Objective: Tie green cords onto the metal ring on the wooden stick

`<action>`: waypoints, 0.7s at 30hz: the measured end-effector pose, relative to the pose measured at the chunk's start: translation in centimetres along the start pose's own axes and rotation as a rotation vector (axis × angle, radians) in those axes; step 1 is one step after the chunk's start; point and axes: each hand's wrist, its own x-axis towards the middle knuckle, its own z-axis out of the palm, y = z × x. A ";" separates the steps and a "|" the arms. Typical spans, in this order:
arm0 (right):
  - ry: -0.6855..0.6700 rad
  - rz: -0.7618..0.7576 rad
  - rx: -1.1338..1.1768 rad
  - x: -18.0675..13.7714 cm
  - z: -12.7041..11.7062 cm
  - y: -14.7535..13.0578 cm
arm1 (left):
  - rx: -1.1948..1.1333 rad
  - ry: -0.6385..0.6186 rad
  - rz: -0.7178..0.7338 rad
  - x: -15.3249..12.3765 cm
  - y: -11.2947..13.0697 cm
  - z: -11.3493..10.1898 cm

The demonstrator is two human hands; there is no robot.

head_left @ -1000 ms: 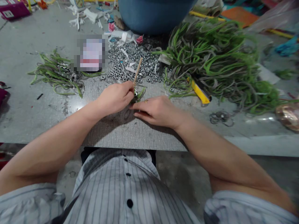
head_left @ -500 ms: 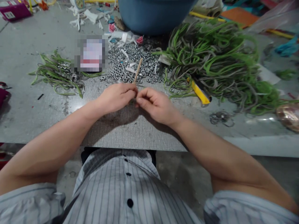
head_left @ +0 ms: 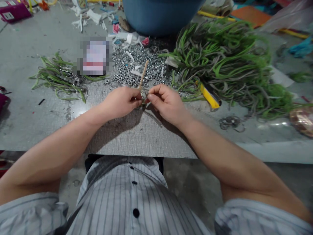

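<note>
Near the table's front edge my left hand point(head_left: 123, 101) is closed in a pinch on a thin wooden stick point(head_left: 143, 74), which points up and away from me. A grey cord point(head_left: 153, 118) comes out between my hands, its tail lying toward the lower right. The fingers of my right hand point(head_left: 165, 103) pinch part of this cord, slightly apart from the left fingers. Something small, perhaps metal nuts, shows between the fingertips, too small to make out. Just beyond my hands spreads a pile of small metal nuts point(head_left: 124, 73).
Green and grey cords point(head_left: 225, 65) are heaped at right, with a yellow utility knife point(head_left: 207, 94) before them. A smaller cord bundle point(head_left: 58, 78) lies left beside a blurred-out phone point(head_left: 95, 58). A blue tub point(head_left: 163, 16) stands behind the nuts, white scraps point(head_left: 95, 16) beside it.
My right hand has moved a little up and right, away from the left. The grey cord's tail now shows below the hands. The stick has barely moved.
</note>
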 end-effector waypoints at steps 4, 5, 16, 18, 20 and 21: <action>-0.090 -0.024 -0.338 -0.2 0.1 -0.8 | 0.075 -0.007 -0.037 0.0 0.2 0.0; -0.118 -0.022 -0.407 -0.2 0.1 -1.0 | 0.089 -0.007 -0.043 0.0 0.3 0.0; -0.260 -0.004 -0.463 0.1 -0.9 -1.7 | 0.141 0.014 -0.083 -0.1 0.8 0.7; -0.268 -0.013 -0.437 0.1 -1.0 -1.6 | 0.135 0.020 -0.092 -0.1 0.7 0.9; -0.270 -0.025 -0.418 0.1 -1.0 -1.4 | 0.125 0.022 -0.100 0.0 0.7 0.9; -0.270 -0.029 -0.411 0.0 -1.0 -1.4 | 0.123 0.022 -0.101 0.0 0.7 0.9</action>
